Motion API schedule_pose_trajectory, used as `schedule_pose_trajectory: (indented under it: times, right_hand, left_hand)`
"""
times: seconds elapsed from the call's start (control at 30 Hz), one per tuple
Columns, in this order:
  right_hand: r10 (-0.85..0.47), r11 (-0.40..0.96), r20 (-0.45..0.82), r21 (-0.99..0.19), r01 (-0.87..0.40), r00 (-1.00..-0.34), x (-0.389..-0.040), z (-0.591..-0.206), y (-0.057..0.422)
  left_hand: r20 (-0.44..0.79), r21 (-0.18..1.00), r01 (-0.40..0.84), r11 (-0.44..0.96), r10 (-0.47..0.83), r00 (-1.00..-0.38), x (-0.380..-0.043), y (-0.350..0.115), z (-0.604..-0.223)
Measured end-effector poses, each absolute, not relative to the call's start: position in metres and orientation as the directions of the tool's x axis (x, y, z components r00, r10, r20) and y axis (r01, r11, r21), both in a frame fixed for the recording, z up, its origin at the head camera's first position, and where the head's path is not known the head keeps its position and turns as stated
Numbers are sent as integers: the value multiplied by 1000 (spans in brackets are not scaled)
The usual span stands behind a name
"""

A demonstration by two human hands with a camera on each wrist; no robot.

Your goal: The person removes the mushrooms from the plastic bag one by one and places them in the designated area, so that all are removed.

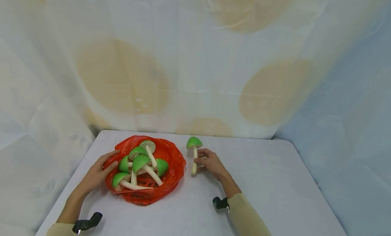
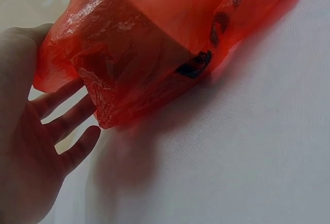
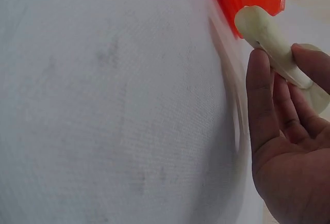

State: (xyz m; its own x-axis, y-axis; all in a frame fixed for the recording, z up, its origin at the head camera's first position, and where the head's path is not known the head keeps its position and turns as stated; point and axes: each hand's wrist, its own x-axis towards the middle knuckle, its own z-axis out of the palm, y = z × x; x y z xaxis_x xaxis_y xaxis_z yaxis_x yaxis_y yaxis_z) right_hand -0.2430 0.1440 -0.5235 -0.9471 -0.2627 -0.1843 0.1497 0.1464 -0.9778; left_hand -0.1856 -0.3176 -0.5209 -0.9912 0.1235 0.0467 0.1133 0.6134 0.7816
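My right hand (image 1: 210,163) pinches the pale stem of a toy-like mushroom (image 1: 194,154) with a green cap, upright just right of a red plastic bag (image 1: 175,154). In the right wrist view the stem's end (image 3: 252,22) points toward the bag, between thumb and fingers. The bag stands open on the table, with several more green-capped mushrooms (image 1: 141,161) heaped inside, stems pointing various ways. My left hand (image 1: 97,173) holds the bag's left rim. In the left wrist view its fingers (image 2: 77,149) lie along the outside of the red plastic, partly hidden behind it.
A white-covered table (image 1: 268,185) carries the bag on its left half. Pale sheeting (image 1: 195,76) with tan round patches hangs behind the table's back edge, and more sheeting (image 1: 351,127) stands along the sides. Dark cameras (image 1: 88,222) sit on both wrists.
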Motion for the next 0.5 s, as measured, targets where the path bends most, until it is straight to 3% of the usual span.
schedule_pose_trajectory:
  times: [0.5]
  right_hand:
    - [-241, 181, -213, -968, 171, -947, -244, -522, 142]
  left_hand:
    - [30, 782, 97, 616, 118, -993, -186, -319, -519]
